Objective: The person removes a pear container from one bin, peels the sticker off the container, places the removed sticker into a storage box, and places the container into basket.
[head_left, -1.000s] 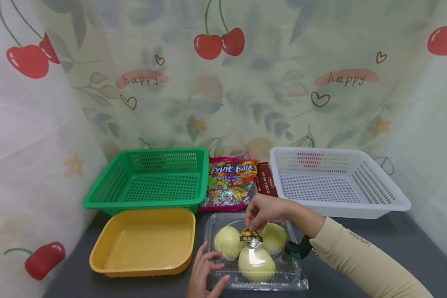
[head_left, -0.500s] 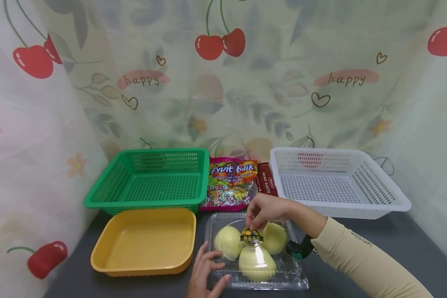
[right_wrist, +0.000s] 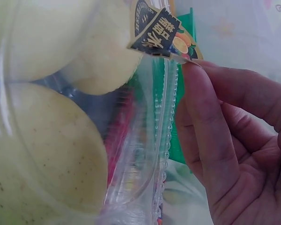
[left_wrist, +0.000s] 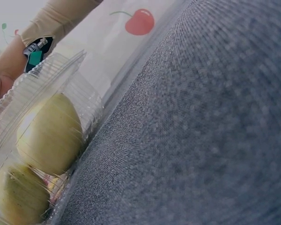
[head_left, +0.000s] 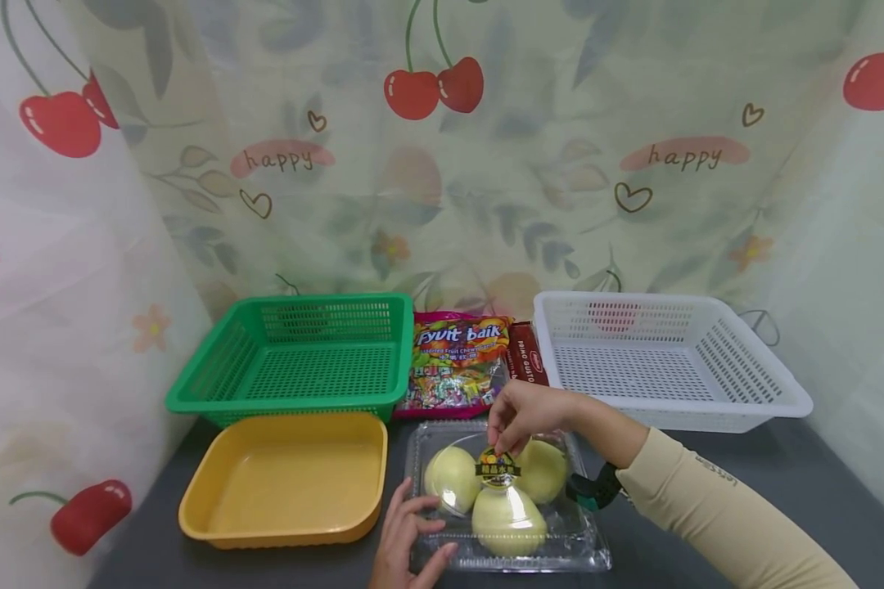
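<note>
A clear plastic clamshell box (head_left: pixel 589 552) holds three pale yellow-green round fruits (head_left: pixel 508 519). On top of its lid is a black and gold sticker (head_left: pixel 498 469) with printed fruit and lettering. My right hand (head_left: pixel 523 415) reaches across from the right and pinches the sticker's far edge between thumb and forefinger. In the right wrist view, that edge of the sticker (right_wrist: pixel 166 35) is lifted and bent away from the lid. My left hand (head_left: pixel 408 536) rests on the box's near left side, fingers spread; it is out of sight in the left wrist view.
A yellow tray (head_left: pixel 283 483) stands left of the box, before a green basket (head_left: pixel 324 368). Behind the box lie a candy bag (head_left: pixel 457 360) and a dark red packet (head_left: pixel 526 356). A white basket (head_left: pixel 633 372) stands at back right, on the dark tabletop (head_left: pixel 678 507).
</note>
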Motion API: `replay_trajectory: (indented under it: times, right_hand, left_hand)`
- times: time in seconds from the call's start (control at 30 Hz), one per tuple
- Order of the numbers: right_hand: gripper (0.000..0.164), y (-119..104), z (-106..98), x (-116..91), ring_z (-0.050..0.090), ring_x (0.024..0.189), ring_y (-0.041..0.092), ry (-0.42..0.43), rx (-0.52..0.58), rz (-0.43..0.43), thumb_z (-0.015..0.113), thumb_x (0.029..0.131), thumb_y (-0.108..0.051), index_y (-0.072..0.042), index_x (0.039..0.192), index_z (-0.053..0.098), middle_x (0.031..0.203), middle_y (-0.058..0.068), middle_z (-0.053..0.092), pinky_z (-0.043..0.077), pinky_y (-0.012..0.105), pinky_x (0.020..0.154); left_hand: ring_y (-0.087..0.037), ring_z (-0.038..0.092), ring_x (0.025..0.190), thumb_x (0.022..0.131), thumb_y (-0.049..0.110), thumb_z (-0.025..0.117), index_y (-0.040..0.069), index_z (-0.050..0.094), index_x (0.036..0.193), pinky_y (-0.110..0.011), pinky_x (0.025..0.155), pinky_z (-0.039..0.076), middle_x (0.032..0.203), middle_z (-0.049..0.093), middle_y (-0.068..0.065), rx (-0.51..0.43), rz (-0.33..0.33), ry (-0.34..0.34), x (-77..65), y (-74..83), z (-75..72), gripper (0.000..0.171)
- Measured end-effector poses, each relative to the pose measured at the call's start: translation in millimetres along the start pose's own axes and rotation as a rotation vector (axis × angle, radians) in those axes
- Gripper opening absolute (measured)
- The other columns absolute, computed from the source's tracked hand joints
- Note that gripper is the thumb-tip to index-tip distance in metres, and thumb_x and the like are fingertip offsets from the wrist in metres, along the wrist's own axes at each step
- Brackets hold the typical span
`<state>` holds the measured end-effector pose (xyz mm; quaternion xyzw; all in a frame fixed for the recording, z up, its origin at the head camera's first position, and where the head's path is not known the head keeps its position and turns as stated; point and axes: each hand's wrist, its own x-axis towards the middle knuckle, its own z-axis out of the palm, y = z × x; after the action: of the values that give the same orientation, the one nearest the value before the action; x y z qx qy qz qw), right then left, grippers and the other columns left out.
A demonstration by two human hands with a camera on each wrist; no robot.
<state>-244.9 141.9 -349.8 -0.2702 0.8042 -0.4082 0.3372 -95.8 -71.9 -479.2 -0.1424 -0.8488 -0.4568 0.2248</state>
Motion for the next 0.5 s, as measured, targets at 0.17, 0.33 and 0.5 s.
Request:
replay_trajectory:
  times: [0.17, 0.33, 0.5]
  right_hand:
    - [0.007, 1.7, -0.4, 0.1, 0.064, 0.059, 0.010, 0.008, 0.005, 0.000, 0.068, 0.080, 0.001, 0.007, 0.083, 0.068, 0.071, 0.005, 0.068, 0.058, 0.032, 0.062]
    - [0.007, 2.8, -1.2, 0.5, 0.064, 0.060, 0.011, 0.011, 0.009, 0.004, 0.068, 0.080, 0.000, 0.006, 0.083, 0.068, 0.071, 0.005, 0.069, 0.058, 0.031, 0.062]
    - [0.008, -1.5, -9.3, -2.2, 0.065, 0.063, 0.012, 0.049, 0.005, -0.020, 0.067, 0.081, -0.002, 0.005, 0.084, 0.068, 0.075, 0.006, 0.070, 0.058, 0.039, 0.067]
  left_hand:
    - [-0.038, 0.043, 0.126, 0.074, 0.018, 0.078, 0.017, 0.061, 0.088, -0.060, 0.100, 0.035, 0.112, 0.060, 0.010, 0.000, -0.012, -0.006, 0.0, 0.5, -0.1, 0.022]
    - [-0.038, 0.044, 0.126, 0.074, 0.018, 0.078, 0.017, 0.060, 0.087, -0.060, 0.100, 0.036, 0.111, 0.060, 0.010, 0.002, -0.013, 0.001, -0.2, 0.2, 0.5, 0.022]
    - [-0.037, 0.046, 0.124, 0.072, 0.017, 0.079, 0.017, 0.061, 0.087, -0.058, 0.098, 0.038, 0.110, 0.060, 0.011, 0.035, 0.043, 0.022, -1.4, -2.6, 0.8, 0.024]
